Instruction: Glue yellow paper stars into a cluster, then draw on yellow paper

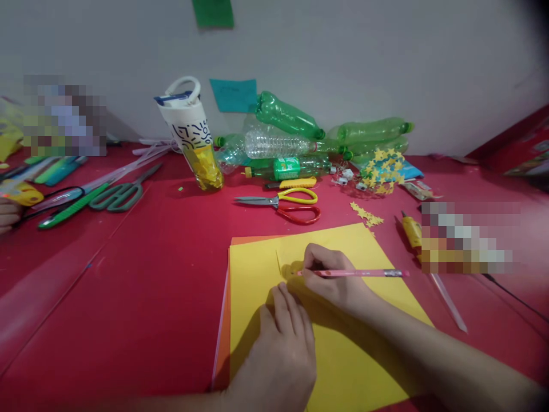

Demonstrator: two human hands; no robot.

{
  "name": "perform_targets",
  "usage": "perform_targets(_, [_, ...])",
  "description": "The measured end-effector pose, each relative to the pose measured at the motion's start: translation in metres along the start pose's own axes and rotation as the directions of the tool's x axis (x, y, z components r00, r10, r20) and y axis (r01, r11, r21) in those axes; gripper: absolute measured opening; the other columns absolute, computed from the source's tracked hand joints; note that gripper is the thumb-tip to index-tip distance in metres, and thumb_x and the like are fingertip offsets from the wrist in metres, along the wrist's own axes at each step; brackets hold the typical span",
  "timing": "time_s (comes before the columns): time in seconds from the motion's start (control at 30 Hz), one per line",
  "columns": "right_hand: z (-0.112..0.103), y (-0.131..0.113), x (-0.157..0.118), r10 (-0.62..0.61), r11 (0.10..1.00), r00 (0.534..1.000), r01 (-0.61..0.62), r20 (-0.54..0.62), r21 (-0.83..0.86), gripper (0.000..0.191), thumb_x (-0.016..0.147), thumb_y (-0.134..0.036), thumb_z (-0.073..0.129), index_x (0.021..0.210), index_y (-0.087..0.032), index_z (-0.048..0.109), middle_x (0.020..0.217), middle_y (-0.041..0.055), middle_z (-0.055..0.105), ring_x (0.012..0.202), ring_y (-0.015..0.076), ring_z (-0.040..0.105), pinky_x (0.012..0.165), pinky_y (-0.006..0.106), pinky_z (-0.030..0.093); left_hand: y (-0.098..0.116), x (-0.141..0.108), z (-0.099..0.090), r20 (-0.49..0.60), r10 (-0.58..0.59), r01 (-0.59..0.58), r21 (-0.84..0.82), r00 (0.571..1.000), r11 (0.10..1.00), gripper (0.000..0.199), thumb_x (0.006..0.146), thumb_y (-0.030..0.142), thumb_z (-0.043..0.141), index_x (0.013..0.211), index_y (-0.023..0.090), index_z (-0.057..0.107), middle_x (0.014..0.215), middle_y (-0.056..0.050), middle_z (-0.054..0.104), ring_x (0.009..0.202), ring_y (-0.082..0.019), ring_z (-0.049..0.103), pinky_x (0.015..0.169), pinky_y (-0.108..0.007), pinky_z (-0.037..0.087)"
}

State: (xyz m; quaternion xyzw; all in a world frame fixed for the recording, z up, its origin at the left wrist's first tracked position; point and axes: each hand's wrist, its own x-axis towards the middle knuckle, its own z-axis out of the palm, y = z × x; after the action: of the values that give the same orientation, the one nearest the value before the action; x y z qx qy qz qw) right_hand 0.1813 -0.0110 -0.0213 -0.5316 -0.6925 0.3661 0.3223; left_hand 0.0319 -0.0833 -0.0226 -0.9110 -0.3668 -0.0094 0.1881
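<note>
My right hand [332, 274] is closed around a pink pencil [364, 273], its tip on the yellow paper [355, 343]. A short drawn line shows on the paper just left of the tip. Below the pencil tip, my left hand [285, 337] lies on the same sheet, fingers stretched forward and holding nothing. Under the yellow sheet, an orange sheet [223, 349] shows along the left edge.
Beyond the paper lie red-and-yellow-handled scissors [274, 201], plastic bottles [287, 117] and yellow stars [384, 171]. A glue gun [412, 232] is at the right. Green scissors [120, 194] and another person's hand [8, 214] are at the left.
</note>
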Motion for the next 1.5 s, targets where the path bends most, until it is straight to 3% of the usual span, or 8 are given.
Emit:
perform_targets(0.33, [-0.0019, 0.0008, -0.0005, -0.013, 1.0, 0.999, 0.012, 0.052, 0.026, 0.017, 0.066, -0.007, 0.047, 0.06, -0.019, 0.036, 0.051, -0.0075, 0.035, 0.049, 0.0067, 0.028, 0.042, 0.019, 0.021, 0.0009, 0.0, 0.0009, 0.012, -0.006, 0.006, -0.003, 1.0, 1.0, 0.043, 0.082, 0.029, 0.051, 0.112, -0.001, 0.06, 0.11, -0.031, 0.06, 0.102, -0.041, 0.057, 0.069, -0.044, 0.05])
perform_targets(1.0, [0.005, 0.0026, -0.0024, -0.046, 0.995, 0.997, 0.04, 0.067, 0.086, 0.011, 0.077, -0.02, 0.056, 0.068, -0.018, 0.049, 0.058, -0.0048, 0.049, 0.051, 0.0078, 0.039, 0.046, 0.019, 0.03, -0.0026, 0.0007, -0.0052, 0.022, 0.028, -0.028, 0.021, 0.999, 0.999, 0.044, 0.08, 0.027, 0.049, 0.112, -0.002, 0.059, 0.11, -0.031, 0.06, 0.101, -0.039, 0.058, 0.068, -0.043, 0.05])
perform_targets(1.5, [0.0052, 0.0031, -0.0037, -0.033, 0.999, 0.998, 0.034, -0.053, 0.017, 0.011, 0.072, -0.013, 0.052, 0.064, -0.018, 0.046, 0.054, -0.0047, 0.046, 0.049, 0.0076, 0.036, 0.043, 0.019, 0.026, -0.0009, -0.0006, -0.0021, 0.012, 0.023, -0.023, 0.004, 1.0, 1.0, 0.042, 0.078, 0.027, 0.052, 0.111, 0.002, 0.061, 0.11, -0.029, 0.061, 0.101, -0.039, 0.057, 0.069, -0.045, 0.048])
